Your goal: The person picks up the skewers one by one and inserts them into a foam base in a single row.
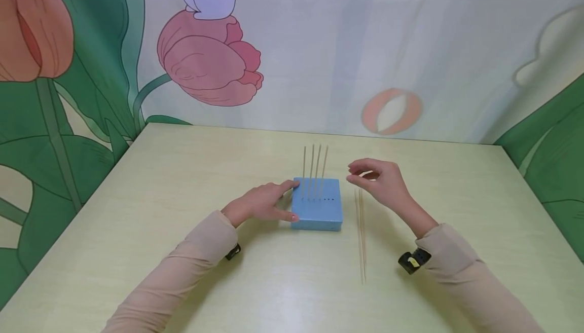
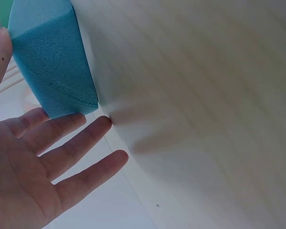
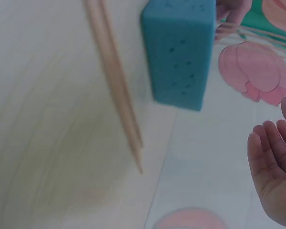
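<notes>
A light blue foam block (image 1: 325, 213) lies on the table, with several thin wooden sticks (image 1: 312, 171) upright in a row in its top. Small dark holes continue that row to the right. My left hand (image 1: 264, 201) rests against the block's left side, fingers spread and fairly straight, with the thumb near the front corner. In the left wrist view, fingertips of the left hand (image 2: 62, 157) touch the foam. Off the block's right side, my right hand (image 1: 380, 181) is raised with loosely bent fingers. Nothing shows in the right hand (image 3: 274, 167) in its wrist view.
A few loose wooden sticks (image 1: 361, 242) lie lengthwise on the pale wooden table (image 1: 182, 171), right of the block and below the right hand. Behind the table hangs a printed cloth (image 1: 310, 59) with flowers. Each wrist wears a dark device.
</notes>
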### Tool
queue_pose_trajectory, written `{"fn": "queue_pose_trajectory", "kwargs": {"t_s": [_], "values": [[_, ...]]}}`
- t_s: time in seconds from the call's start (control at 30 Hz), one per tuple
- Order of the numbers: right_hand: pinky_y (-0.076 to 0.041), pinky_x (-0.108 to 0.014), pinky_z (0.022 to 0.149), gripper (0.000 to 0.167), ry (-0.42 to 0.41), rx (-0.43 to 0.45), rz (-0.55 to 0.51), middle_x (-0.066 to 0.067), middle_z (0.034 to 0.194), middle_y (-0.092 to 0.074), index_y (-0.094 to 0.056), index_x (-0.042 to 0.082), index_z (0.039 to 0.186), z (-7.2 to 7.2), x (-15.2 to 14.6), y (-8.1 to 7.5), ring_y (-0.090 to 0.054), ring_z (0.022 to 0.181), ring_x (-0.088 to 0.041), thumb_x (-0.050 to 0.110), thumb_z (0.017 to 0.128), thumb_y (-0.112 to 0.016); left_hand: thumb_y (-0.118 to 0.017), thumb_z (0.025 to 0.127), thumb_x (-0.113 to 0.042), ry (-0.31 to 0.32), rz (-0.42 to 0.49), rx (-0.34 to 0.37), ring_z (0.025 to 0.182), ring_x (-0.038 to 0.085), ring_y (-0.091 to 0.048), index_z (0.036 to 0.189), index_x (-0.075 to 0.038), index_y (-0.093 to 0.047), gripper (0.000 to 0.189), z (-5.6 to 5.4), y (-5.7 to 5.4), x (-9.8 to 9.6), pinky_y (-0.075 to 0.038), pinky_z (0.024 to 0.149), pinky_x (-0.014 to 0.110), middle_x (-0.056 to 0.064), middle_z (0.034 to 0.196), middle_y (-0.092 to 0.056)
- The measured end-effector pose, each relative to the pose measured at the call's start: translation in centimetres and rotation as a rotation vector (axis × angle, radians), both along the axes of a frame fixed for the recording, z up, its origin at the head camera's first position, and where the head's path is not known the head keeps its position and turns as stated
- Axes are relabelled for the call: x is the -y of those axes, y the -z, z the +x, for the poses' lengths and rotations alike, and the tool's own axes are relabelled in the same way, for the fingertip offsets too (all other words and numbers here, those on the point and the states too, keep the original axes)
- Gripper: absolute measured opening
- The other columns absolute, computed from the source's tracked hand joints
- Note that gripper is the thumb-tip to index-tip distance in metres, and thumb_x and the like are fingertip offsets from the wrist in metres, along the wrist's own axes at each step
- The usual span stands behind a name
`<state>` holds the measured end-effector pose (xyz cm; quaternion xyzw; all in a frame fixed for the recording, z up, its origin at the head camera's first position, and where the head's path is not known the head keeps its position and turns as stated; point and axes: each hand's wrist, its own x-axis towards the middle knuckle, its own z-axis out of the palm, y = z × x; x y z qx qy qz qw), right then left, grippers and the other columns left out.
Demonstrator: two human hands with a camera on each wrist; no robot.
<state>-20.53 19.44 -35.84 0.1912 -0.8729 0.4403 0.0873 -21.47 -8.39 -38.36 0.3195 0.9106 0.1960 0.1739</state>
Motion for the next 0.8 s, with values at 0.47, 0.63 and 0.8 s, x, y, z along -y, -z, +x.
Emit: {"fn": "queue_pose_trajectory", "kwargs": {"t_s": [0.47, 0.63, 0.8], "values": [[-0.047, -0.038, 0.074, 0.053, -0.029, 0.130, 0.206, -0.020, 0.103, -0.057, -0.055, -0.001, 0.121, -1.3, -4.0, 3.1, -0.056, 0.089, -0.031, 0.018, 0.075, -0.075, -0.067, 0.079, -0.047, -0.003, 0.001, -0.002, 0.113, 0.029, -0.051, 0.144, -0.012, -0.025, 0.085, -0.1, 0.1, 0.0, -0.042, 0.088, 0.041, 0.016, 0.130, -0.049], [-0.042, -0.045, 0.078, 0.074, -0.079, 0.189, 0.308, -0.024, 0.110, -0.048, -0.045, 0.000, 0.132, -1.8, -4.8, 3.6, -0.047, 0.097, -0.037, 0.026, 0.072, -0.078, -0.067, 0.078, -0.047, -0.010, -0.003, -0.002, 0.113, 0.027, -0.052, 0.144, -0.013, -0.025, 0.085, -0.1, 0.1, -0.1, -0.043, 0.087, 0.039, 0.014, 0.130, -0.049], [-0.032, -0.055, 0.086, 0.092, -0.108, 0.305, 0.418, -0.030, 0.121, -0.036, -0.033, 0.002, 0.139, -2.1, -5.0, 4.4, -0.031, 0.111, -0.043, 0.036, 0.068, -0.080, -0.067, 0.078, -0.048, -0.018, -0.018, -0.001, 0.113, 0.026, -0.051, 0.144, -0.014, -0.025, 0.085, -0.1, 0.1, -0.1, -0.043, 0.087, 0.039, 0.013, 0.131, -0.048]]}}
